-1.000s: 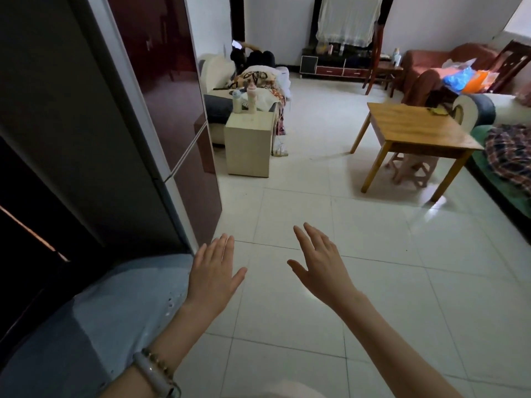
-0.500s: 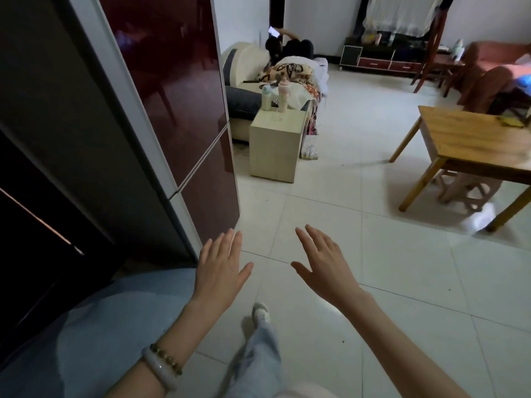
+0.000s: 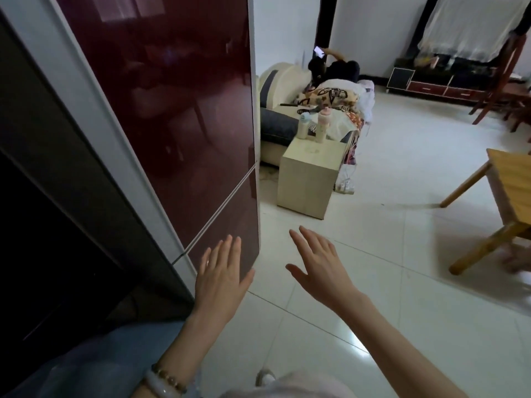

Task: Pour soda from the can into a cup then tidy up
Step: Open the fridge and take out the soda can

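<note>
No soda can or cup shows in the head view. My left hand (image 3: 219, 278) is held out flat with straight fingers, just in front of the lower door of a tall dark-red fridge (image 3: 178, 116). My right hand (image 3: 319, 268) is also flat and spread, over the pale tiled floor to the right of the fridge. Both hands hold nothing. The fridge doors are closed.
A small cream cabinet (image 3: 309, 179) with two bottles (image 3: 321, 124) on top stands beyond the fridge, beside a sofa (image 3: 283, 90) where a person lies. A wooden table (image 3: 508, 191) is at the right edge. A low TV stand (image 3: 439, 84) lines the far wall.
The view has swung left and closer to the fridge, which now fills more of the frame. Both hands stay flat and empty, the left one now in front of the fridge's lower door.
</note>
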